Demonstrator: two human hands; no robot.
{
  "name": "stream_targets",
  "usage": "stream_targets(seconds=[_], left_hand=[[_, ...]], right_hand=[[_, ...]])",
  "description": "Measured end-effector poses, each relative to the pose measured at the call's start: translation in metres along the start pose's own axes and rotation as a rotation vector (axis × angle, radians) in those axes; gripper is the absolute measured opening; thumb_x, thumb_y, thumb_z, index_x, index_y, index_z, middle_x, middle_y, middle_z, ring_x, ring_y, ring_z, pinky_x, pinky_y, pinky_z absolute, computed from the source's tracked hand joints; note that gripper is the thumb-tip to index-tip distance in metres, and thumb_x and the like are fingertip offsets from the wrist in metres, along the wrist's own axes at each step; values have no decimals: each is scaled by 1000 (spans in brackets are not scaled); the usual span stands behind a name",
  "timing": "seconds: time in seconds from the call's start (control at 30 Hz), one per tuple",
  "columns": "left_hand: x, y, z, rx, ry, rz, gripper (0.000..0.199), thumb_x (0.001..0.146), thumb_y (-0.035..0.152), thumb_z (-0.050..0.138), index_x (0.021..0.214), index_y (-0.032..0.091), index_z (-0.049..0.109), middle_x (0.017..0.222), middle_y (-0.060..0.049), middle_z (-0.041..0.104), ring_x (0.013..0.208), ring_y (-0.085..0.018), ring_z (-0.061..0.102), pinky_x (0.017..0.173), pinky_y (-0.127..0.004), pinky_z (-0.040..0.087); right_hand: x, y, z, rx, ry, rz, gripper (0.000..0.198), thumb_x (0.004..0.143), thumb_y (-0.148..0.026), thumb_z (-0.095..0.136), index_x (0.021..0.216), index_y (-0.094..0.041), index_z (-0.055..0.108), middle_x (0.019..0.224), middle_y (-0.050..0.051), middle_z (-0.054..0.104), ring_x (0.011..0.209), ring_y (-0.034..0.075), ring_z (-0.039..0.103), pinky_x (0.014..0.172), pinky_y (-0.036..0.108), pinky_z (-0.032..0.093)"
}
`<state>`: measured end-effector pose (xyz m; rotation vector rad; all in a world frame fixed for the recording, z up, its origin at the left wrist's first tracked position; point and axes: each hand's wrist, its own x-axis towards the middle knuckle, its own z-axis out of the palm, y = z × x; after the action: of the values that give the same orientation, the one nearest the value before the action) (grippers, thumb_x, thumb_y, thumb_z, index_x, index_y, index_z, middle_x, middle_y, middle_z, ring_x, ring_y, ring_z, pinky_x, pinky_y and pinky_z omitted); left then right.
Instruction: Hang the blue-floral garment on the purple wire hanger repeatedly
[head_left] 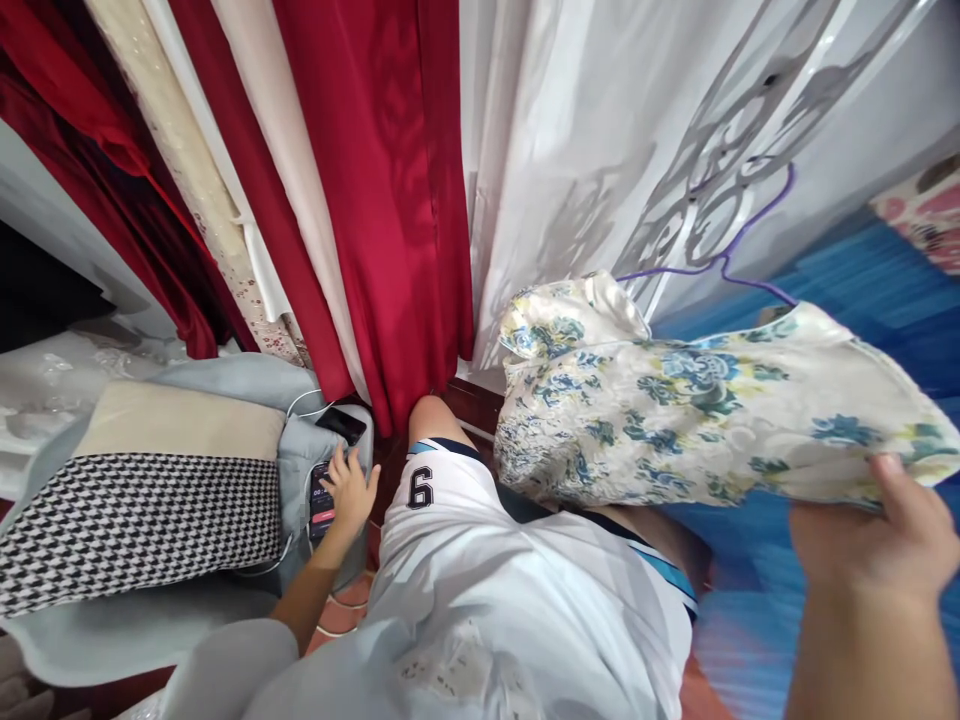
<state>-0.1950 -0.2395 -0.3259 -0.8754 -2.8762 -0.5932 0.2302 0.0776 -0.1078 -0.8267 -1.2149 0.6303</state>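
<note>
My left hand (pixel 352 487) rests over a phone (pixel 322 505) on the grey chair's arm, fingers apart and not wrapped around it. The phone's screen is lit, showing digits and a red button. Just behind it lies a second dark phone (pixel 342 425) with a white cable beside it. On the right, my right hand (pixel 881 530) grips the edge of a cream dress or top (pixel 697 400) with blue and yellow flowers, thumb on top and fingers hidden underneath. The garment is on a purple hanger (pixel 739 245), spread sideways beside my leg.
Red curtains or cloths (pixel 382 200) and white drapes (pixel 562 160) hang in front. At left, a houndstooth cushion (pixel 150 510) sits on the grey chair (pixel 97 640). White scrolled metalwork (pixel 720 200) stands behind the hanger, and a blue surface (pixel 840 290) lies at right.
</note>
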Motion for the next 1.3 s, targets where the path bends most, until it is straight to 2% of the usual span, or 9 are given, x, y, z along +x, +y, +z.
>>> stream_targets(seconds=[0.17,0.33,0.47,0.67,0.83,0.93,1.03,1.2,1.3], left_hand=[[2,-14,14,-51,68,-71,61,89,49,51,136,11,43,151,-24,25,134,-43,31,103,-58,35],[9,14,6,-118,90,21,59,89,45,52,136,12,39,151,-24,26,138,-41,27,108,-58,28],[23,84,-2,-332,63,240,55,90,41,52,137,15,38,151,-22,26,140,-37,28,110,-56,27],[39,241,-36,-747,98,631,53,92,38,55,139,20,35,150,-18,31,141,-30,31,113,-48,29],[83,336,-89,-932,317,733,53,93,36,55,140,19,35,150,-18,34,140,-27,31,114,-44,27],[123,368,-107,-851,267,776,39,93,33,53,129,19,50,138,-14,49,132,-26,41,111,-42,31],[147,388,-121,-775,141,825,21,94,32,49,106,21,63,107,-9,63,108,-24,56,97,-37,42],[138,411,-163,-702,254,928,21,95,38,50,99,24,65,96,-6,64,96,-24,57,85,-34,42],[130,420,-175,-672,303,991,23,92,44,54,93,23,65,91,-5,64,92,-23,57,82,-34,40]], right_hand=[[-3,0,4,211,-54,121,41,78,-39,64,118,-33,71,144,7,53,138,38,38,83,60,43],[-7,-3,0,138,-110,122,39,82,-39,58,119,-37,71,146,6,50,137,38,40,84,62,43],[-5,-5,-1,135,-146,127,39,81,-35,61,118,-33,71,144,11,53,131,35,48,87,55,45],[24,-4,7,171,139,298,37,64,-37,77,97,-19,75,105,16,70,93,29,67,73,40,51],[47,-21,7,28,78,163,30,70,-41,75,85,-15,70,67,-1,58,56,11,47,52,24,37],[55,-33,4,-170,-42,12,28,78,-43,70,78,-15,68,59,-4,47,53,9,36,48,23,27],[65,-39,4,-157,-6,-29,30,79,-45,68,75,-15,66,59,-5,43,52,8,34,48,22,26],[77,-38,-7,72,152,128,34,70,-46,75,77,-14,66,62,-4,48,51,9,39,49,23,32],[52,-50,-27,128,245,217,31,68,-42,78,78,-15,65,65,-3,51,52,10,42,48,23,34]])
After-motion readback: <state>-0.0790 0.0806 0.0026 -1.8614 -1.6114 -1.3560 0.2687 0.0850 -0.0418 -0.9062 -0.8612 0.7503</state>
